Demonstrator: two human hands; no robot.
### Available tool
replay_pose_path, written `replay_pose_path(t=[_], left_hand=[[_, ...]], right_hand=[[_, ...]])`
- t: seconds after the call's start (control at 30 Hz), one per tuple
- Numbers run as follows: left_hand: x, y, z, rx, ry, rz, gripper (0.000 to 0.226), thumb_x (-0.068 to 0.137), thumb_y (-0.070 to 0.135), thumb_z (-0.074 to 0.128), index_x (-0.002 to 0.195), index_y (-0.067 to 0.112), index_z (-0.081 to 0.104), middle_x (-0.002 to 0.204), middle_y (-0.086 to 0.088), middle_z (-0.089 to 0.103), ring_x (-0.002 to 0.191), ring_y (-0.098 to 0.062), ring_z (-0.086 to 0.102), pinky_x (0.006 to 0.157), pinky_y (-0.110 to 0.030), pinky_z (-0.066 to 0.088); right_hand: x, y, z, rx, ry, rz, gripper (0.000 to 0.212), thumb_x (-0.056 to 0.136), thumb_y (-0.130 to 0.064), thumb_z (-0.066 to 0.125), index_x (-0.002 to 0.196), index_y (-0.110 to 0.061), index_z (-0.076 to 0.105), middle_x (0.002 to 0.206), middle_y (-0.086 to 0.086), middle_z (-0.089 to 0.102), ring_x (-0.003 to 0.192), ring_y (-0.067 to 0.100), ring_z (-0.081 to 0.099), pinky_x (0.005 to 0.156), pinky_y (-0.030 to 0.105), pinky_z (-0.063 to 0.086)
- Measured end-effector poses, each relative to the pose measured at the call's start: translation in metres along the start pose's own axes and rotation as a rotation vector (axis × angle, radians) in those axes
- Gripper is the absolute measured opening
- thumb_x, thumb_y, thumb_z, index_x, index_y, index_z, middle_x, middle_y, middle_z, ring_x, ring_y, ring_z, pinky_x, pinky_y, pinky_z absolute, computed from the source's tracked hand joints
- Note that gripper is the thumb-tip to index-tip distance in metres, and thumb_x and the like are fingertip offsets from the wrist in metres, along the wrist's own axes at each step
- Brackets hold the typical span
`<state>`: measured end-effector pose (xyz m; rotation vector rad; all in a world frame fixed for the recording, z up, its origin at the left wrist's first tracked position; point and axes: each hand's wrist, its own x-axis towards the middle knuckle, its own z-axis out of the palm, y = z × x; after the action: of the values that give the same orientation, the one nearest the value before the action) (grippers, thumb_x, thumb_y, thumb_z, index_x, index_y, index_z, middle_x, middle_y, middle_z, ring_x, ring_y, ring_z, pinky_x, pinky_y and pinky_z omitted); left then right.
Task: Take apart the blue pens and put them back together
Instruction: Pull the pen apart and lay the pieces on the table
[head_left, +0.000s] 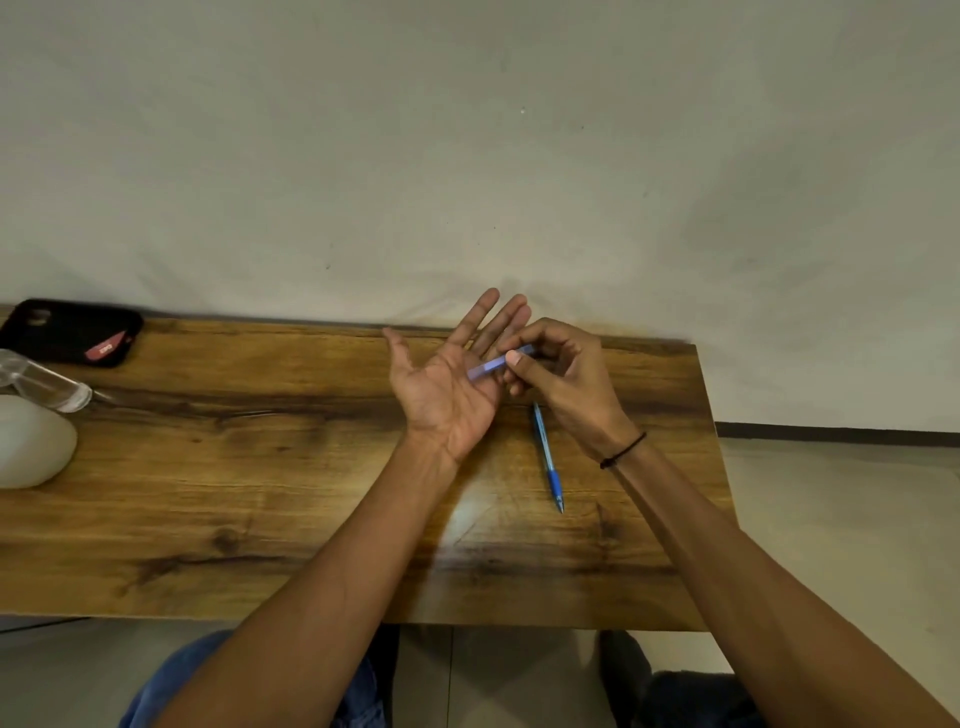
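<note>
My left hand (441, 384) is held palm up over the wooden table (260, 493), fingers spread and holding nothing. Just to its right, my right hand (563, 379) pinches a pale blue pen barrel (491, 366) between thumb and fingers; the barrel's left end rests over the left palm. A whole blue pen (547, 457) with a darker blue grip lies on the table below my right hand, tip pointing toward me.
A black phone (72, 332) lies at the table's far left corner. A clear plastic bottle (41, 384) and a white rounded object (31, 441) sit at the left edge. A pale wall stands right behind the table; the table's right edge is near my right wrist.
</note>
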<state>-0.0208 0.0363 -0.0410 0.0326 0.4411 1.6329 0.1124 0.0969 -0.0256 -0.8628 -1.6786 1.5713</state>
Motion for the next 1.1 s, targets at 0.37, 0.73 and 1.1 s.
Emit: replay_pose_path(t=[0.37,0.73,1.1], left_hand=[[0.003,-0.002,0.002,-0.133,-0.162,0.013,0.126,0.085,0.096,0.015,0.161,-0.002,0.034,0.164,-0.031,0.037,0.155,-0.043,0.034,0.104,-0.047,0.055],[0.006,-0.001,-0.002,-0.146,-0.164,0.016,0.127,0.084,0.097,0.015,0.161,-0.002,0.033,0.162,-0.034,0.037,0.155,-0.044,0.034,0.128,-0.055,0.027],[0.001,0.006,0.004,-0.023,-0.064,-0.008,0.101,0.093,0.083,0.034,0.157,0.006,0.045,0.155,-0.032,0.049,0.148,-0.040,0.048,0.115,-0.050,0.046]], right_hand=[[0.000,-0.014,0.001,-0.235,0.009,-0.111,0.008,0.095,0.004,0.068,0.100,0.010,0.068,0.090,0.027,0.070,0.065,0.037,0.067,0.063,0.045,0.061],[0.000,-0.013,-0.006,-0.116,0.051,-0.049,0.009,0.096,0.007,0.064,0.103,0.013,0.066,0.091,0.031,0.068,0.066,0.035,0.065,0.060,0.036,0.058],[-0.001,-0.005,-0.012,0.130,0.116,0.068,0.014,0.098,0.006,0.060,0.107,0.017,0.063,0.089,0.029,0.063,0.070,0.022,0.060,0.062,0.032,0.055]])
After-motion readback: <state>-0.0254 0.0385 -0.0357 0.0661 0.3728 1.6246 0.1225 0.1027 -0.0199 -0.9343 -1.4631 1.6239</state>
